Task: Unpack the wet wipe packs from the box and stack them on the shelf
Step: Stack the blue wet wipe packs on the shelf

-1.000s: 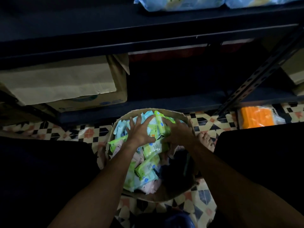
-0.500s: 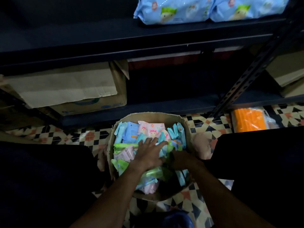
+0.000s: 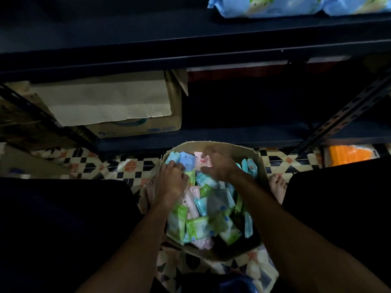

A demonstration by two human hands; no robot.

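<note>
Wet wipe packs (image 3: 203, 208) fill the box (image 3: 247, 155). At its far end the right hand (image 3: 218, 166), blurred, pinches a pink pack (image 3: 201, 160). The left hand (image 3: 171, 180) curls into blue ones, grip unclear. The box sits on patterned floor tiles (image 3: 127, 168), with a dark shelf (image 3: 232, 138) just beyond.

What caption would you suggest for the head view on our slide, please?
Left hand and right hand reach among wet wipe packs in a cardboard box below a dark shelf.
</note>
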